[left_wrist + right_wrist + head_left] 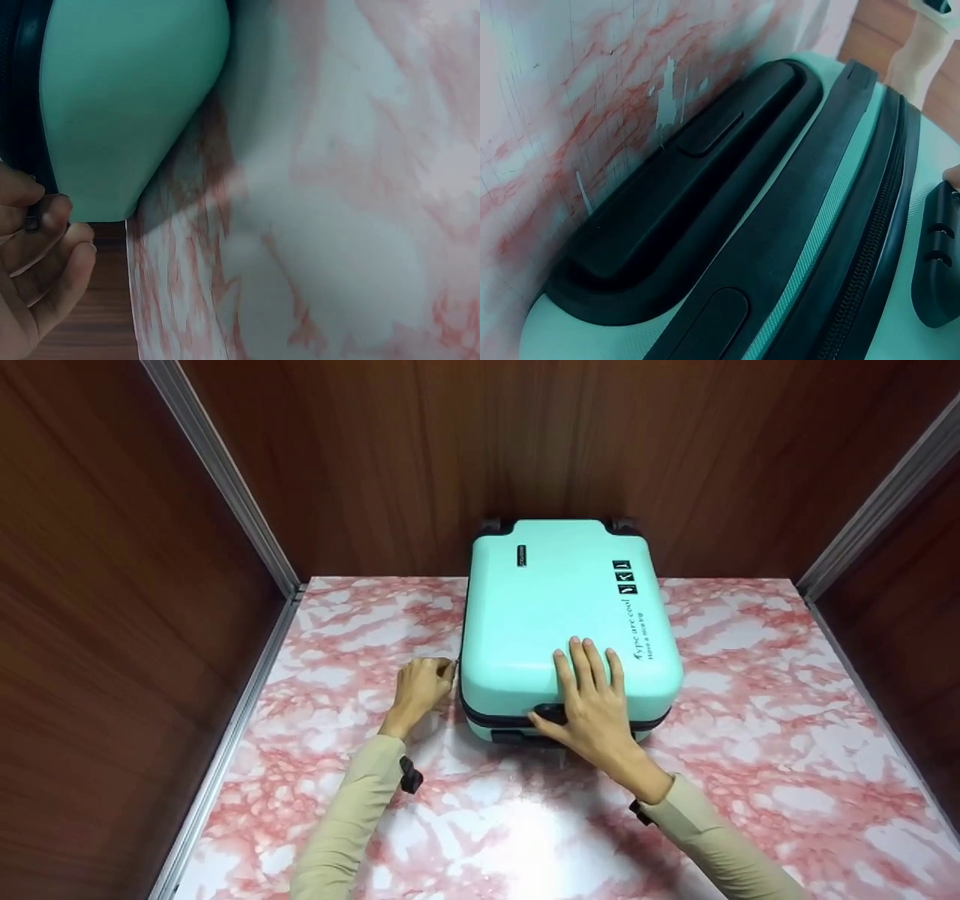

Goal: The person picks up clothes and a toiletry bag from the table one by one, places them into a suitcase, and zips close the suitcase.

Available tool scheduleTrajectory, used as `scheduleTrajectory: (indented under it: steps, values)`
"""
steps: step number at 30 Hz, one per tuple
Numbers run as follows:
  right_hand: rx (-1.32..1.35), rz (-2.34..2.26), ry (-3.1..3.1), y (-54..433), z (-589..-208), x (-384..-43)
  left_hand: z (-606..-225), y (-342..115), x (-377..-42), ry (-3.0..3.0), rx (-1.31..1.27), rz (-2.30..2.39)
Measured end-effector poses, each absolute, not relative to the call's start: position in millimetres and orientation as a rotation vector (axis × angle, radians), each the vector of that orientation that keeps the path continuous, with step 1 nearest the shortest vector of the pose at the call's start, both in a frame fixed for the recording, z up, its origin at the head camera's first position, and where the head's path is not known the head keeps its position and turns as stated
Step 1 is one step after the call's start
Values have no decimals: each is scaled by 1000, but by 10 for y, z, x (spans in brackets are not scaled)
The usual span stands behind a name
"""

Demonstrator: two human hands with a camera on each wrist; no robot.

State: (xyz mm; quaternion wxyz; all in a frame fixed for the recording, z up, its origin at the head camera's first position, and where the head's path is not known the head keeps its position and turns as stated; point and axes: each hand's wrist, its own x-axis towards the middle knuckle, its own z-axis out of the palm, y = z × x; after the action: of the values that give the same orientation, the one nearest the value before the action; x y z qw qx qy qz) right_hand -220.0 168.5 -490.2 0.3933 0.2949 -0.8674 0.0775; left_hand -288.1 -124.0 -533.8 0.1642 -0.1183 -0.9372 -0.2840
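Observation:
A mint-green hard-shell suitcase (555, 607) lies flat on the table, its wheels toward the back wall. At its left side my left hand (424, 688) pinches a small dark zipper pull (32, 220) between thumb and fingers. My right hand (598, 716) lies on the lid's near edge, fingers spread straight over the shell and thumb beside the black lock (935, 259). In the right wrist view the black zipper (866, 262) runs along the near side, its teeth meshed there. Next to it are the carry handle (787, 217) and the recessed pull-out handle (682, 176).
The table (772, 720) has a red-and-white marbled top. Brown wood-grain panels stand behind it, with the back panel (390, 465) close to the suitcase wheels (625, 526). Metal strips (232, 487) line the corners.

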Motion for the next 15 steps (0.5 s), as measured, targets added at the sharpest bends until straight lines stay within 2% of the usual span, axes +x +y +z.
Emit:
scheduleTrajectory:
  steps: [15]
  values:
    - [773, 301, -2202, 1724, -4781, -2180, -5451, -1214, -2834, -2542, -526, -882]
